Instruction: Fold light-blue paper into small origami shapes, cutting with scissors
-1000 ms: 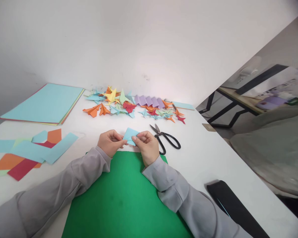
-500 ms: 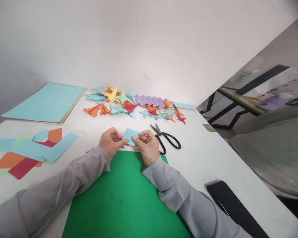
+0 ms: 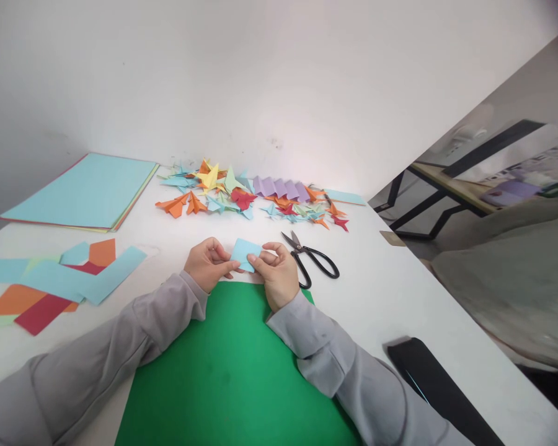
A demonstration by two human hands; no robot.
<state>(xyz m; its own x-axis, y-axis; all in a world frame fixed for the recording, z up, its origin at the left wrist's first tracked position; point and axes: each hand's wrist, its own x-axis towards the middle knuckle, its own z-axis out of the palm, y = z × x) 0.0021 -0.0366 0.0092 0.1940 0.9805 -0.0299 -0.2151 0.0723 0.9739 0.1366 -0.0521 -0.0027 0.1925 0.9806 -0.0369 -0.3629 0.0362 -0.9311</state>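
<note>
Between my two hands is a small light-blue piece of paper (image 3: 245,253), held just beyond the far edge of a green sheet (image 3: 232,365). My left hand (image 3: 209,263) pinches its left side between thumb and fingers. On the right side, my right hand (image 3: 276,272) presses it with the thumb on top and the fingers behind. The paper's lower edge seems folded, though my thumbs partly cover it. Black-handled scissors (image 3: 307,253) lie with blades apart beside my right hand, touching neither hand.
Folded paper shapes (image 3: 227,189) in several colours lie along the wall, with a purple pleated strip (image 3: 279,189). At the left are a stack of coloured sheets (image 3: 84,189) and loose paper offcuts (image 3: 60,279). A black flat object (image 3: 437,384) rests at the right.
The blue paper tips slightly, and its face shows a little more as my right thumb shifts on it. Both hands stay nearly in place.
</note>
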